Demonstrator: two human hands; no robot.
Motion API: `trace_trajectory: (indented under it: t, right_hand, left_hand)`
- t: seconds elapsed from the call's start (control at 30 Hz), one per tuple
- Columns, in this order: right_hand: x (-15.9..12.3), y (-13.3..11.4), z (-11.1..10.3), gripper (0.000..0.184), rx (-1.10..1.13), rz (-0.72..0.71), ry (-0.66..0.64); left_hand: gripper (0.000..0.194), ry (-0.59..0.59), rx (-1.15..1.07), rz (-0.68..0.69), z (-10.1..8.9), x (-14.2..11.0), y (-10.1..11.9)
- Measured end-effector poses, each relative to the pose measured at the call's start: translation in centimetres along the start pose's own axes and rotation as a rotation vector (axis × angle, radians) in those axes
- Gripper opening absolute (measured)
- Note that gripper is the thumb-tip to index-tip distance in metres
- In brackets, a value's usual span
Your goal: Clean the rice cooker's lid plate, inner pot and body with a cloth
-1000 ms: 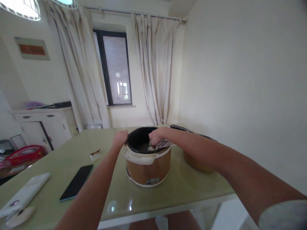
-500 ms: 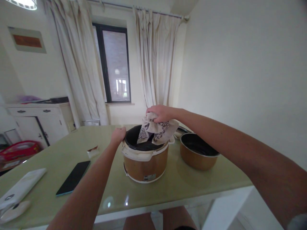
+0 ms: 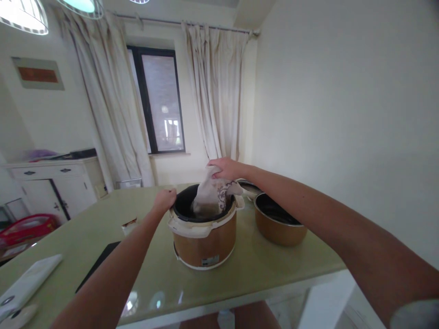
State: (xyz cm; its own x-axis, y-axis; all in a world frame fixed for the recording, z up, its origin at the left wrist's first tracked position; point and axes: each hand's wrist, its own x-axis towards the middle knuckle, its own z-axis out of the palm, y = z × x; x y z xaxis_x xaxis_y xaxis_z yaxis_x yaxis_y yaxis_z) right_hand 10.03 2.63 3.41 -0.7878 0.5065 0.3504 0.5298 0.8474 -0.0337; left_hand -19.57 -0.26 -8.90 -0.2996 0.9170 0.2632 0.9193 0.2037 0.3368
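A gold cooker body [image 3: 202, 249] with a white rim and a dark inside stands on the table before me, its top uncovered. My left hand [image 3: 164, 201] is closed on the left side of its rim. Above the opening, my right hand [image 3: 227, 169] grips a bunched pale cloth [image 3: 209, 194] with a dark floral pattern. The cloth's lower end hangs inside the cooker, where its tip is blurred. Just right of the cooker sits a gold pot [image 3: 279, 233] with a dark interior, partly behind my right forearm.
A lid-like round item [image 3: 249, 187] lies behind the pot. On the left of the green table [image 3: 192, 292] are a dark flat device [image 3: 98, 265], a white flat object [image 3: 29, 285] and a small packet [image 3: 129, 225]. A red basket [image 3: 29, 228] stands beyond, near a white cabinet [image 3: 65, 183].
The cloth has changed shape and its lower end now hangs straighter into the cooker. My left hand keeps its hold on the rim. The view has tilted up a little.
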Motion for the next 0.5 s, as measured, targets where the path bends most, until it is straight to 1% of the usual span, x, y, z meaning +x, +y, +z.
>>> trace_trajectory:
  t: [0.07, 0.1, 0.17, 0.23, 0.27, 0.3, 0.37, 0.43, 0.5]
  right_hand:
    - [-0.1, -0.3, 0.1, 0.043, 0.025, 0.023, 0.071]
    - [0.0, -0.5, 0.2, 0.043, 0.044, 0.039, 0.116]
    - [0.5, -0.7, 0.5, 0.048, 0.098, 0.075, 0.212]
    - [1.0, -0.8, 0.8, 0.055, 0.183, 0.118, 0.303]
    - [1.2, -0.8, 0.9, 0.06, 0.237, 0.139, 0.336]
    - [1.3, -0.7, 0.9, 0.065, 0.295, 0.162, 0.352]
    - [1.1, -0.3, 0.6, 0.072, 0.401, 0.206, 0.318]
    - [0.3, 0.4, 0.2, 0.075, 0.462, 0.256, 0.201]
    - [-0.8, 1.3, -0.1, 0.076, 0.453, 0.328, 0.084]
  left_hand:
    - [0.045, 0.02, 0.004, 0.04, -0.9, -0.3, 0.8]
    - [0.049, 0.031, -0.039, 0.085, -1.4, -0.6, 1.5]
    - [0.063, 0.008, -0.249, 0.237, -2.4, -1.2, 3.4]
    - [0.078, -0.116, -0.56, 0.439, -3.4, -1.9, 5.4]
    - [0.08, -0.174, -0.636, 0.517, -3.8, -2.2, 6.3]
    - [0.081, -0.218, -0.662, 0.557, -4.2, -2.4, 6.9]
    - [0.082, -0.232, -0.704, 0.541, -4.7, -2.6, 7.5]
    - [0.08, -0.195, -0.839, 0.455, -5.0, -2.3, 7.1]
    - [0.077, -0.168, -1.033, 0.358, -5.1, -1.9, 6.4]
